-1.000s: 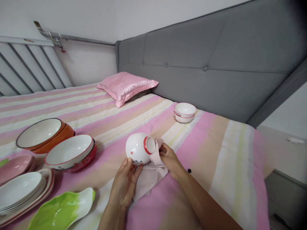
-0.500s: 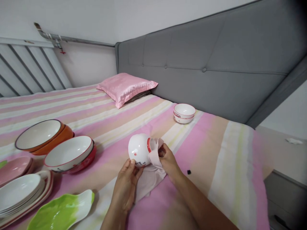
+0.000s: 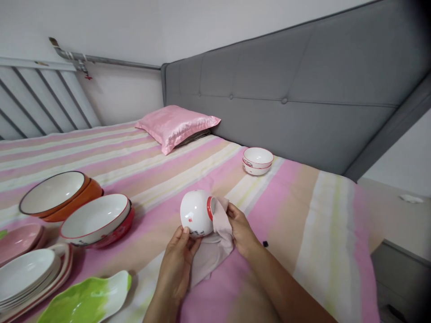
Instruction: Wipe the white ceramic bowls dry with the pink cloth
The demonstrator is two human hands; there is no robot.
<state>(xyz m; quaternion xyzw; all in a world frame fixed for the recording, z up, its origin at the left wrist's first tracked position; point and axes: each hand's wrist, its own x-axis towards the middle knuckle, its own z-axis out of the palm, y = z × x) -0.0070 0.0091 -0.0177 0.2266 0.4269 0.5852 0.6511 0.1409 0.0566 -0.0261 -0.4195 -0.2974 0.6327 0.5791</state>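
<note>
Holding glossy rounded bowl (image 3: 195, 211), left hand (image 3: 179, 258); right hand (image 3: 241, 231), limp cloth (image 3: 209, 255).

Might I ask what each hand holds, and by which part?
Left hand: white bowl, by its lower side. Right hand: cloth, by its upper part.

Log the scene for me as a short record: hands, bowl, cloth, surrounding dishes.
Left hand: holding white bowl from below
Right hand: gripping pale pink cloth at the bowl's red foot ring
Bowl pose: tipped sideways, foot facing the right hand
Dishes at left: orange bowls; red-rimmed bowl nested in a red bowl; white oval plates; green leaf-shaped dish
Near headboard: two stacked bowls; pink pillow
</note>
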